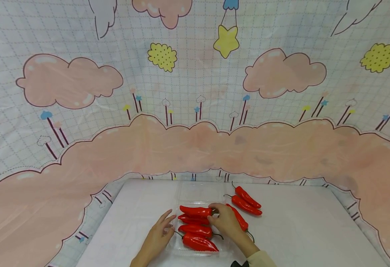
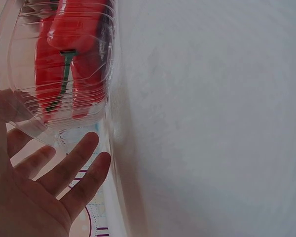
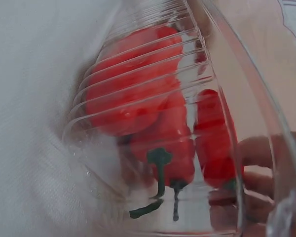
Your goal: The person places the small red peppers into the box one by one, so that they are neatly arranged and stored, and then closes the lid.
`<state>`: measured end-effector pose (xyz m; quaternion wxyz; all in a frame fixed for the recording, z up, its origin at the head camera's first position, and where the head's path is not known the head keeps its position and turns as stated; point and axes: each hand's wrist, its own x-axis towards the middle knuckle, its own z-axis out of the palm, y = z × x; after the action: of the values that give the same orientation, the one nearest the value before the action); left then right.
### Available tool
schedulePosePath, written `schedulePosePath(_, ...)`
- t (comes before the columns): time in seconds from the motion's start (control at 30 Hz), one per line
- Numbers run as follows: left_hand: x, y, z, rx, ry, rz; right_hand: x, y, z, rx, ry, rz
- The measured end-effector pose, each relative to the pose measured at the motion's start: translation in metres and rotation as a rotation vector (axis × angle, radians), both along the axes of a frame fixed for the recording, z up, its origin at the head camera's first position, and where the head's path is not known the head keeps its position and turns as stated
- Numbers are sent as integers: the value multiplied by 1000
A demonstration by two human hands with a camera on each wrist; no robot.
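Observation:
Several red chili peppers lie crosswise in a clear plastic clamshell box (image 1: 199, 192), whose lid is folded back. My right hand (image 1: 226, 221) reaches in from the right and pinches the farthest chili pepper (image 1: 196, 211) at its stem end. The nearest pepper (image 1: 199, 242) points its tip to the right. My left hand (image 1: 156, 237) is at the box's left side with fingers spread, as the left wrist view shows too. Through the ribbed box wall, the right wrist view shows green stems (image 3: 160, 157) and the right fingers (image 3: 256, 173) beside a pepper.
To the right of the box, two red peppers (image 1: 247, 205) lie side by side on the white tabletop (image 1: 298, 222). A third loose pepper (image 1: 239, 218) is partly hidden behind my right hand. A cloud-patterned cloth (image 1: 195, 148) hangs behind the table.

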<state>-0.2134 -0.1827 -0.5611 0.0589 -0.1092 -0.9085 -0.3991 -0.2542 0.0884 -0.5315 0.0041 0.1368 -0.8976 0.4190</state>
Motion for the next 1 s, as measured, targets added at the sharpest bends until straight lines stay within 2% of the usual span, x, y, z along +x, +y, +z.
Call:
schedulePosePath(0.27,0,0,-1,-2,-18,2,1,0,-1,40,34,-47)
schedulePosePath(0.47,0,-1,-1,7,6,-1,3,2,3,20,43,-63)
schedulePosePath(0.83,0,0,-1,1,-15,11,7,5,12,2,30,-49)
schedulePosePath(1.0,1,0,0,-1,10,10,11,7,18,-15,30,-40)
